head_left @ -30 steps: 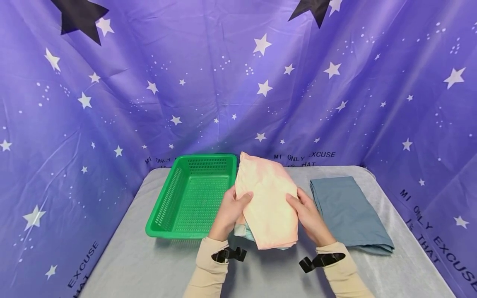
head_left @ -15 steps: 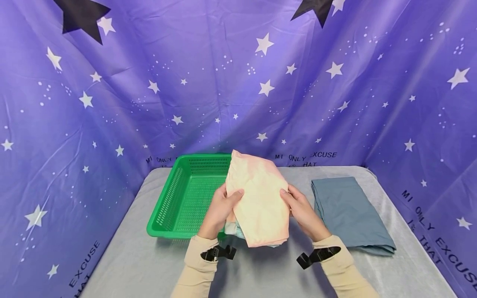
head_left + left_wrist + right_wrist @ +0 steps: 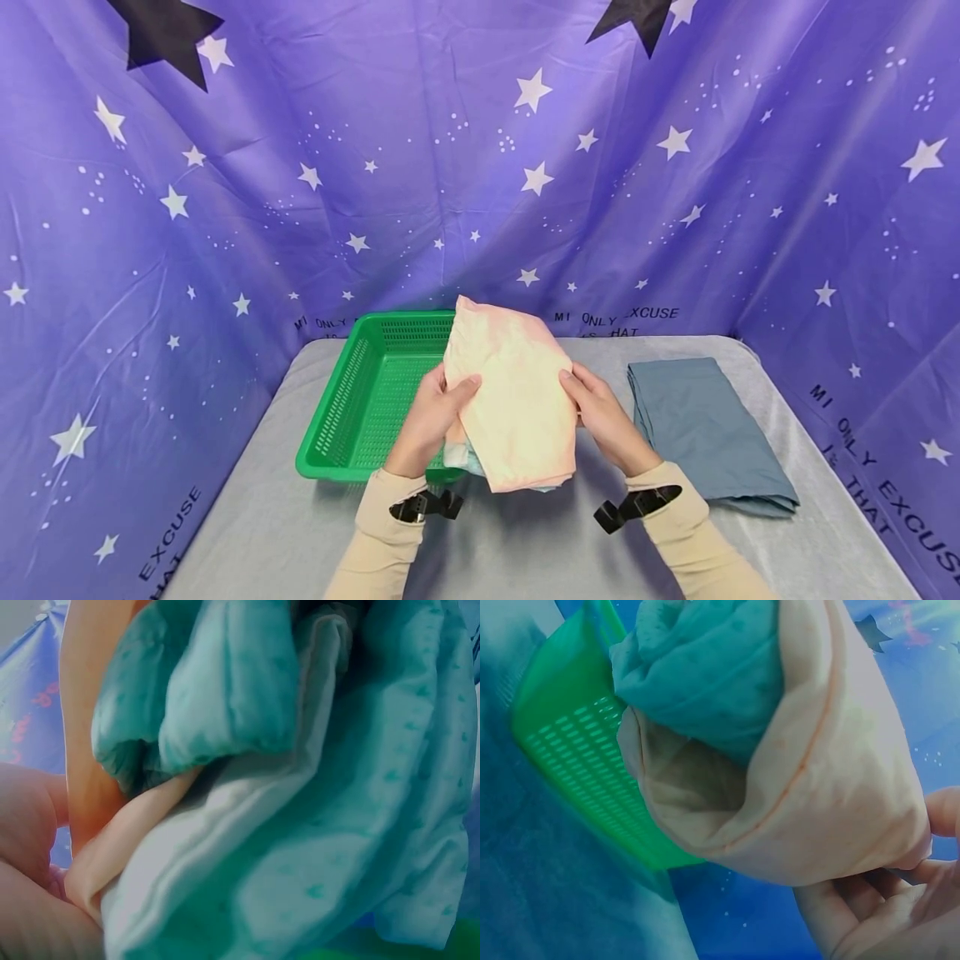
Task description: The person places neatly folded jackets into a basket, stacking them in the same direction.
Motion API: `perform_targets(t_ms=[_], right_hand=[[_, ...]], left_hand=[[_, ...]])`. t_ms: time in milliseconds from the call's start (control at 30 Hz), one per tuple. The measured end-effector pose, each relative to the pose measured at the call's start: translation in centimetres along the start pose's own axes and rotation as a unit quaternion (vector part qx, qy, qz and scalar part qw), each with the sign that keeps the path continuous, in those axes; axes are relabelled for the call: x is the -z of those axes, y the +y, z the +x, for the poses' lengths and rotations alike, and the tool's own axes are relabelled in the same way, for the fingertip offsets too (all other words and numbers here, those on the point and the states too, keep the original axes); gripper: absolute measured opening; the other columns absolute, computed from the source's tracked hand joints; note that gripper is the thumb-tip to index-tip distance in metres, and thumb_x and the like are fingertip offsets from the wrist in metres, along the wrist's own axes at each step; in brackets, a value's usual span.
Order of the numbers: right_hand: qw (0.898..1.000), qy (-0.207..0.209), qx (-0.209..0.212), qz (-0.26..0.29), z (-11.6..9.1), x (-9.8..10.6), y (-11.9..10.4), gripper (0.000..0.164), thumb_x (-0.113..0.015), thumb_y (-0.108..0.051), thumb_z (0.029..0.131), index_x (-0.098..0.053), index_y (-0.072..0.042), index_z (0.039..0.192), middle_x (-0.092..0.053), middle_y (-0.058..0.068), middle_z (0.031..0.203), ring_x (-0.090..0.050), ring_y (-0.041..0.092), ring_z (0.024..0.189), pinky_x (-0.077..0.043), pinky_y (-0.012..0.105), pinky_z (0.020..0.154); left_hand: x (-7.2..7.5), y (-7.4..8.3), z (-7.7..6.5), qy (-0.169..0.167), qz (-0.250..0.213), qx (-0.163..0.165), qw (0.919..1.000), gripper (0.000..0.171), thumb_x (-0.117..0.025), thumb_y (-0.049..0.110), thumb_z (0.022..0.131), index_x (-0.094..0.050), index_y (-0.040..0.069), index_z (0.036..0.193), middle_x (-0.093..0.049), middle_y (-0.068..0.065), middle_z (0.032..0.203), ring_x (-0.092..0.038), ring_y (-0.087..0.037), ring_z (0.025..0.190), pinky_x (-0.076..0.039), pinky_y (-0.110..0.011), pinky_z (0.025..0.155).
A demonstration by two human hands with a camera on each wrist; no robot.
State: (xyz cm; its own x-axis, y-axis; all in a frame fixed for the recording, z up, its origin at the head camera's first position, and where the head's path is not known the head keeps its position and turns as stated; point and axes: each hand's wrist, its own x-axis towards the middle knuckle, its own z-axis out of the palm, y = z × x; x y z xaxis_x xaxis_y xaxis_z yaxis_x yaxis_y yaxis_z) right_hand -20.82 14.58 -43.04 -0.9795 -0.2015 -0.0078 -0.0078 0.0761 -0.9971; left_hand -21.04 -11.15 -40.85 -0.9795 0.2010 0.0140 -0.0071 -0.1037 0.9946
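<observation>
A folded pale pink cloth [image 3: 517, 392] is held up between both hands above the table. Teal patterned fabric [image 3: 322, 847] shows beneath and inside its folds in both wrist views. At its left edge, my left hand [image 3: 430, 417] grips it with the thumb on top and the fingers behind. My right hand [image 3: 607, 417] pinches the opposite edge the same way; in the right wrist view its fingers curl under the cloth. Behind and left of the cloth stands a green plastic basket [image 3: 306, 454], partly covered by the cloth and left hand.
A folded blue-grey cloth [image 3: 708, 429] lies on the right side of the table, close to the right forearm. The table has a light grey cover [image 3: 517, 550]. A purple curtain [image 3: 420, 167] with stars hangs around the back and sides.
Both hands have shifted left with the pink cloth, which now covers more of the basket's right side. The basket and the blue-grey cloth stay put.
</observation>
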Motion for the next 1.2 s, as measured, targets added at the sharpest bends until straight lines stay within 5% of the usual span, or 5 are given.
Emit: perform_targets(t_ms=[433,1200], right_hand=[[1.000,-0.027,0.004,0.007,1.2,-1.5,-1.5,0.053,-0.048,-0.037,0.109,-0.041,-0.011,0.155,-0.066,0.001,0.094,-0.069,0.013,0.077,-0.060,0.035,0.068],[0.994,-0.095,-0.005,0.051,4.8,-6.1,-2.6,0.057,-0.056,-0.027,0.105,-0.036,-0.015,0.158,-0.071,0.006,0.099,-0.072,0.015,0.080,-0.061,0.036,0.069]], left_hand=[[2.1,1.9,0.3,0.001,0.009,0.013,0.9999,0.033,-0.059,0.015,0.104,-0.056,0.002,0.135,-0.072,-0.004,0.096,-0.074,-0.016,0.080,-0.062,-0.033,0.071],[8.1,3.6,1.2,-0.006,0.003,0.058,0.9983,0.035,-0.057,0.020,0.106,-0.050,0.001,0.135,-0.072,0.002,0.093,-0.074,-0.012,0.078,-0.063,-0.030,0.069]])
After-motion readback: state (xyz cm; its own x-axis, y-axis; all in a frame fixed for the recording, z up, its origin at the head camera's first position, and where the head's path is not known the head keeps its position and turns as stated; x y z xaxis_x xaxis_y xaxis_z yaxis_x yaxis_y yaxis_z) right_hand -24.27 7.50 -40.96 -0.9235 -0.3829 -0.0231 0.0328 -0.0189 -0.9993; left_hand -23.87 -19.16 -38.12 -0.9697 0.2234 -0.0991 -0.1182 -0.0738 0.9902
